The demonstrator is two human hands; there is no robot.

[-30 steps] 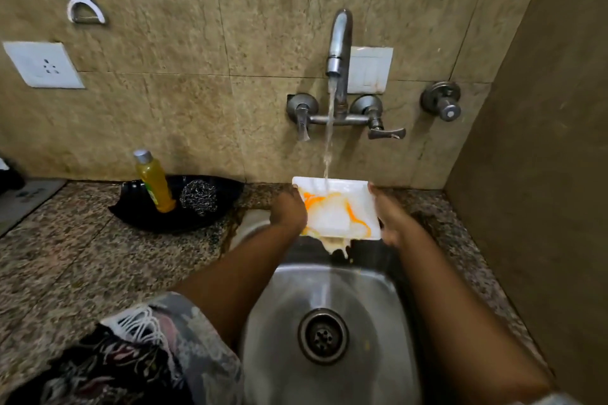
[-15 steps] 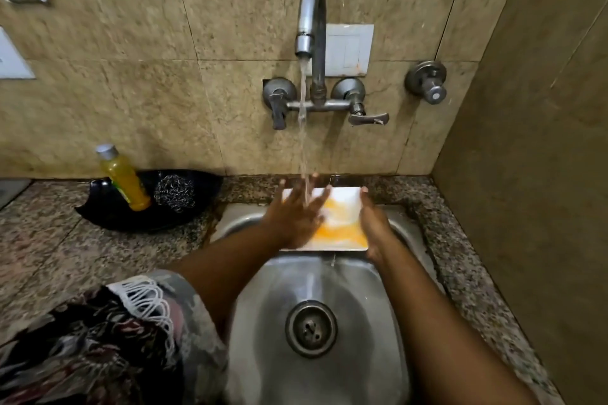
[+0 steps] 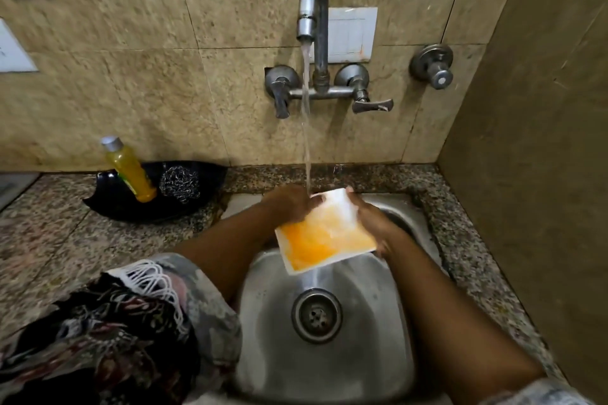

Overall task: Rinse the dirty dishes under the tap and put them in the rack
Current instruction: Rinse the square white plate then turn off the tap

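- head view, grip: both hands hold one square white plate (image 3: 324, 237) smeared orange; left hand (image 3: 292, 204) has fingers curled over the plate's far-left edge, fingertips on its top face; right hand (image 3: 373, 223) wraps the right edge, thumb near the far corner; no free hand
- head view, key relation: plate lies between the two grips, tilted w/ its near-left corner low, over the sink (image 3: 368, 368); it spreads toward the body from both hands; no real long axis since it's square, but its diagonal runs from the far corner down to the near-left corner
- water from the tap (image 3: 312, 0) lands at the far edge, just beside the left fingertips; most orange sits nearer the body than the stream, so i'd judge the plate needs shifting away from the body, or more tilt; both hands equally near
- rack not in view; can't tell which way it lies
- vs 0.5 s ago: left hand was spread flat on the plate face, now it's curled at the edge; plate now rotated and tipped lower; orange film looks more spread out
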